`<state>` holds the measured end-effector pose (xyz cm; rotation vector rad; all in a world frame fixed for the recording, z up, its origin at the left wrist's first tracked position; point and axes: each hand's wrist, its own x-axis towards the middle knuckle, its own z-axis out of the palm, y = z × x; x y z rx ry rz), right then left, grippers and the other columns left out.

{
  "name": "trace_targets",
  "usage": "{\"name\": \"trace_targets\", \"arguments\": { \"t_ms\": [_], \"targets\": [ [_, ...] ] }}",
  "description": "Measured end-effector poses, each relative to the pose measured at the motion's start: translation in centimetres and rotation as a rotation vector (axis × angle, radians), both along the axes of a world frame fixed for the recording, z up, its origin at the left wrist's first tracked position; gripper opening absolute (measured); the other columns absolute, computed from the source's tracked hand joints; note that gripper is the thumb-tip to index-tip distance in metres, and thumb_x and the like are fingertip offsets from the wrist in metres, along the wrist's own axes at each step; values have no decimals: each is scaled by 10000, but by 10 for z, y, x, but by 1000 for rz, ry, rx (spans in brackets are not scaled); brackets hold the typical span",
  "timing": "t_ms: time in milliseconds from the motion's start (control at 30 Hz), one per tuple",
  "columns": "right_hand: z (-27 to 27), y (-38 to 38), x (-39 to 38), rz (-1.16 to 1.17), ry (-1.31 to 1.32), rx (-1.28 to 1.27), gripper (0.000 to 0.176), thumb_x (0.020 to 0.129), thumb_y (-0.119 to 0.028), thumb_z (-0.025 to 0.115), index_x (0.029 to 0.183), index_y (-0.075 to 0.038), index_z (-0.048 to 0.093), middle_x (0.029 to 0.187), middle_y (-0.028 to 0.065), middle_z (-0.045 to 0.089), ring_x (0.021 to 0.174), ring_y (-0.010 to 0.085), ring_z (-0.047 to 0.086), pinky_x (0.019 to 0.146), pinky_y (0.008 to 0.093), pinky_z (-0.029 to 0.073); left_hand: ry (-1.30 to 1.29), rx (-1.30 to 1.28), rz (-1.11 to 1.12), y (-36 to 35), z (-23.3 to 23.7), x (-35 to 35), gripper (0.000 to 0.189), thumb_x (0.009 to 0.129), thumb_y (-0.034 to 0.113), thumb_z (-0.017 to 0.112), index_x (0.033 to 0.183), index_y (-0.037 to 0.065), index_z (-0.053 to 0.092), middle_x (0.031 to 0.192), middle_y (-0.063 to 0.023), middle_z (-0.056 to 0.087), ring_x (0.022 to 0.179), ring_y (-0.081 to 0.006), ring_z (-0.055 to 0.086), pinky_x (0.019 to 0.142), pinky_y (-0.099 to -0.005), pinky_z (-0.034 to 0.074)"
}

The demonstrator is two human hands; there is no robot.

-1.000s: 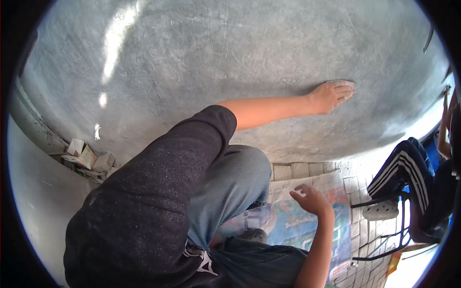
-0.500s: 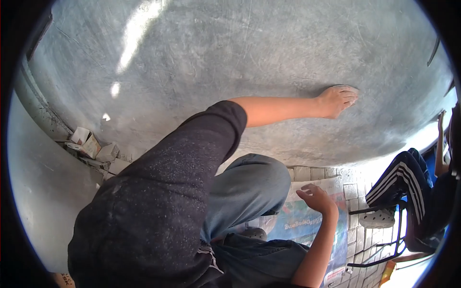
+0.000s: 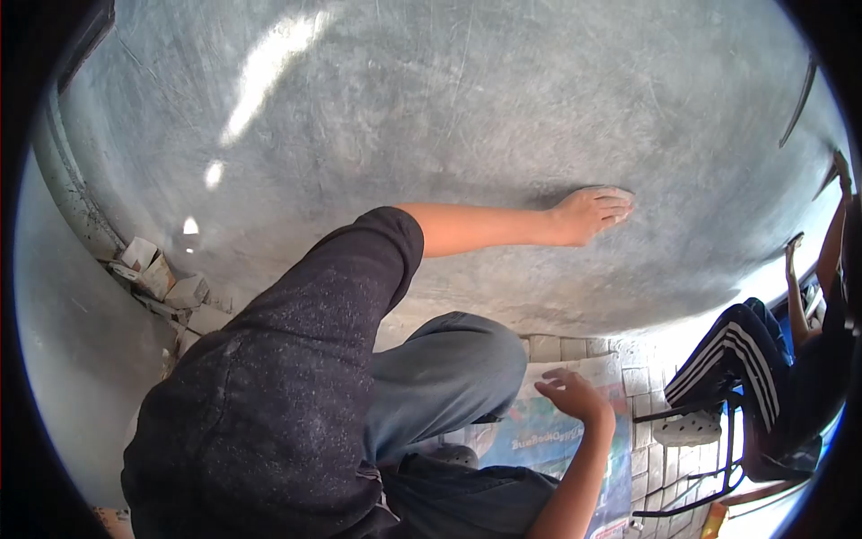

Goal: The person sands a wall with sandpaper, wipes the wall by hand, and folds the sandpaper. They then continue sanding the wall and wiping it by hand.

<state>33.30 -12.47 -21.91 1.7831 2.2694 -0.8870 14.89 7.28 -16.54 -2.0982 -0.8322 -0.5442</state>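
My left hand point(image 3: 590, 216) presses against the grey wall point(image 3: 431, 117), with my arm stretched across the view. Its fingers are together and bent over a thin, flat piece whose pale edge just shows along the top; the palm hides what it is. Lower down, my right hand point(image 3: 573, 395) hangs in the air near my bent knee point(image 3: 458, 359). Its fingers are apart and loosely curved, with nothing in them. Pale dust specks cover my dark sleeve point(image 3: 305, 287).
Broken blocks and rubble point(image 3: 175, 283) lie at the wall's foot on the left. Below my right hand, a printed sheet point(image 3: 597, 449) covers part of the paving point(image 3: 639, 386). At the right another person point(image 3: 741, 350) sits on a metal-framed chair point(image 3: 682, 513), arms raised toward the wall.
My left hand has slid left and somewhat down along the wall. The whole view has shifted a little. More of the other person's arms now shows. My right hand keeps its loose pose.
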Motion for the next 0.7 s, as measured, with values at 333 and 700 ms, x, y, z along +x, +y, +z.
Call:
{"name": "trace_targets", "arguments": {
  "t_ms": [333, 700],
  "targets": [
    [0, 0, -4, 1, -5, -10, 520, 798, -422, 577, 1173, -62, 544, 1096, 174, 605, 1058, 306, 557, 897, 384, 429, -12, -108, -27, -11, 2, -3, 445, 839, 107, 417, 1272, 12, 455, 1395, -44, 371, 1325, -145, 252, 1116, -311, 146],
    [-1, 4, -19, -8, 44, -34, 489, 796, -396, 603, 1150, -62, 557, 1079, 182, 606, 1036, 312, 566, 877, 383, 441, -189, -238, -154, 13, 11, 30, 407, 843, 74, 406, 1234, 6, 494, 1383, -71, 384, 1332, -185, 241, 1116, -329, 146]
  ]
}}
